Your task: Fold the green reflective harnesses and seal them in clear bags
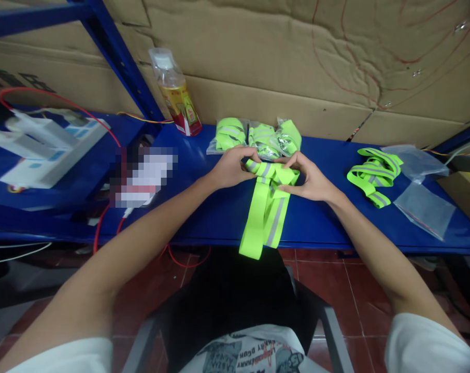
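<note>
A neon-green strap with a grey reflective stripe (266,210) lies across the blue bench (219,217), its loose ends hanging over the front edge. My left hand (230,167) pinches the folded top of the strap from the left. My right hand (310,178) grips the same fold from the right. Just behind my hands sit three clear bags of folded green straps (258,137).
Another loose green strap (372,173) lies to the right beside empty clear bags (423,207). A plastic bottle (176,93) leans on the cardboard back wall. White boxes (44,147) and red cables (56,98) are at the left, a cardboard box (466,191) at the far right.
</note>
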The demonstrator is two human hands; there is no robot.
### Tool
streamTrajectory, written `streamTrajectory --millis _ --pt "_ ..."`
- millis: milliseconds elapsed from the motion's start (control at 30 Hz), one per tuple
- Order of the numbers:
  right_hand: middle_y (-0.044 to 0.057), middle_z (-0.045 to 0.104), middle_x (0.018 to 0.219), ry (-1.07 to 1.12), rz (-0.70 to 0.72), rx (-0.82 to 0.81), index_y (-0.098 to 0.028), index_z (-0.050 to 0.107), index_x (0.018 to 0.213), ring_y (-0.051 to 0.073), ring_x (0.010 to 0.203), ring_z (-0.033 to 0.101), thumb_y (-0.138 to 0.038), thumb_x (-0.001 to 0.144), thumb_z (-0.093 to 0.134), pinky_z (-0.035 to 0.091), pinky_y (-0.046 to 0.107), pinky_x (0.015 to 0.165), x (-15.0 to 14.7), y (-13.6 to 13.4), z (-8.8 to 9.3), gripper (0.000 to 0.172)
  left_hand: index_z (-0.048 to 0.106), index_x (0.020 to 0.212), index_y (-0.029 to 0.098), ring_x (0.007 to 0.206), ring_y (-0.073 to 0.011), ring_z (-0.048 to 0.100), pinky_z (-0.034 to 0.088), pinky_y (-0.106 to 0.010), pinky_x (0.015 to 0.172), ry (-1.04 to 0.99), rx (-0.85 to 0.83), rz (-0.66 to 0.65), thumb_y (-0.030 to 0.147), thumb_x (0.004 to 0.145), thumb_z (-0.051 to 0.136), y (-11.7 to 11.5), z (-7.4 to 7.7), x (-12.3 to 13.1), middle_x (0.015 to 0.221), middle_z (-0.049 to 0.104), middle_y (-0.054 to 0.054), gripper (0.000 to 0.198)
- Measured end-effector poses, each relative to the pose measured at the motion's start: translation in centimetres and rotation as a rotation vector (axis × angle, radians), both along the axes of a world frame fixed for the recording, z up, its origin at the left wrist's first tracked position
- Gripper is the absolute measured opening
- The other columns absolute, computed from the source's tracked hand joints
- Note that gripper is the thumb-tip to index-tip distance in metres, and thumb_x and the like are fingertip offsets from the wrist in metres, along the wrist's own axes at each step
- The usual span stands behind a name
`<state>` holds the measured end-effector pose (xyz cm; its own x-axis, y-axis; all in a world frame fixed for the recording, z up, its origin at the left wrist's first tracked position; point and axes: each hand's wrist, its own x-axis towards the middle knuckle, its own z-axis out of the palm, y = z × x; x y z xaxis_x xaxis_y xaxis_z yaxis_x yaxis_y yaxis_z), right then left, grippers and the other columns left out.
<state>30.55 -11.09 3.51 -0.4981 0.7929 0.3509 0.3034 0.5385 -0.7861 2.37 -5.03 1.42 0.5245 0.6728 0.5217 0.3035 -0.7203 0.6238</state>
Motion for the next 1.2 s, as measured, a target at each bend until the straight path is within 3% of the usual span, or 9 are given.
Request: streamTrajectory --millis 167,300,367,500,700,900,1067,1133,1200 --pt "0.011 0.071 0.135 -0.052 -0.11 0.0 -0.027 0.072 0.098 0.033 0.126 0.067 -0.062 0.083 0.09 0.061 0.045 0.09 0.3 -0.1 0.7 0.042 0.076 0.085 0.021 0.097 -0.0221 0.071 0.051 -0.042 0.101 0.052 0.139 -0.102 0.015 0.081 0.083 0.2 0.0 -0.1 0.096 0.079 -0.003 0.01" --pt "0.006 0.073 0.102 -0.215 -0.229 -0.136 -0.024 0.077 0.122 0.022 0.082 0.063 -0.069 0.069 0.096 0.052 0.038 0.071 0.8 0.4 0.8 0.072 0.085 0.091 0.021 0.109 -0.023 0.075 0.061 -0.039 0.094 0.002 -0.059 -0.175 0.025 0.078 0.092 0.5 0.3 -1.0 0.134 0.073 -0.011 0.016" --pt "0.004 0.07 0.088 -0.311 -0.227 -0.206 -0.021 0.08 0.123 0.02 0.073 0.058 -0.073 0.072 0.091 0.047 0.037 0.067 1.1 0.5 1.0 0.074 0.088 0.097 0.022 0.107 -0.0232 0.077 0.064 -0.038 0.088 -0.006 -0.221 -0.214 0.032 0.072 0.097 0.6 0.6 -1.5 0.143 0.071 -0.013 0.028" --pt "0.003 0.068 0.086 -0.312 -0.197 -0.22 -0.02 0.08 0.122 0.018 0.071 0.057 -0.068 0.074 0.092 0.047 0.035 0.063 1.5 0.4 1.3 0.069 0.091 0.108 0.025 0.102 -0.0246 0.079 0.066 -0.04 0.093 0.055 -0.437 -0.31 0.04 0.066 0.102 0.3 1.6 -1.9 0.116 0.084 -0.008 0.046" --pt "0.001 0.065 0.086 -0.083 -0.161 -0.37 -0.025 0.075 0.113 0.018 0.069 0.063 -0.056 0.064 0.103 0.057 0.034 0.05 1.8 0.3 1.1 0.064 0.09 0.11 0.025 0.091 -0.0195 0.077 0.064 -0.036 0.087 0.087 -0.491 -0.364 0.042 0.066 0.102 -0.4 2.8 -1.6 0.099 0.082 -0.004 0.049" --pt "0.002 0.065 0.102 0.122 -0.185 -0.339 -0.027 0.074 0.114 0.021 0.085 0.066 -0.048 0.059 0.107 0.067 0.038 0.061 1.4 0.7 0.1 0.068 0.082 0.113 0.023 0.093 -0.0164 0.074 0.064 -0.031 0.082 -0.082 -0.519 -0.347 0.033 0.074 0.096 -0.6 2.3 -1.1 0.116 0.078 -0.008 0.043" --pt "0.003 0.066 0.109 0.1 -0.163 -0.194 -0.028 0.069 0.112 0.025 0.103 0.063 -0.047 0.059 0.107 0.062 0.038 0.078 1.2 1.2 -0.8 0.068 0.059 0.149 0.031 0.102 -0.0189 0.073 0.063 -0.03 0.084 -0.096 -0.542 -0.3 0.026 0.063 0.099 0.1 1.1 -1.2 0.128 0.072 -0.008 0.094" --pt "0.003 0.065 0.113 0.102 -0.133 -0.153 -0.029 0.067 0.114 0.026 0.107 0.063 -0.047 0.06 0.107 0.061 0.04 0.083 1.0 1.3 -1.1 0.069 0.064 0.145 0.026 0.106 -0.0214 0.073 0.062 -0.032 0.085 -0.058 -0.538 -0.299 0.028 0.063 0.099 0.3 0.7 -1.1 0.126 0.073 -0.01 0.089" --pt "0.004 0.066 0.116 0.117 -0.122 -0.113 -0.029 0.066 0.117 0.027 0.111 0.064 -0.048 0.06 0.106 0.061 0.042 0.088 0.8 1.4 -1.4 0.072 0.072 0.13 0.02 0.105 -0.0225 0.074 0.061 -0.034 0.087 -0.025 -0.527 -0.319 0.031 0.067 0.097 0.4 0.4 -1.0 0.119 0.076 -0.011 0.069"
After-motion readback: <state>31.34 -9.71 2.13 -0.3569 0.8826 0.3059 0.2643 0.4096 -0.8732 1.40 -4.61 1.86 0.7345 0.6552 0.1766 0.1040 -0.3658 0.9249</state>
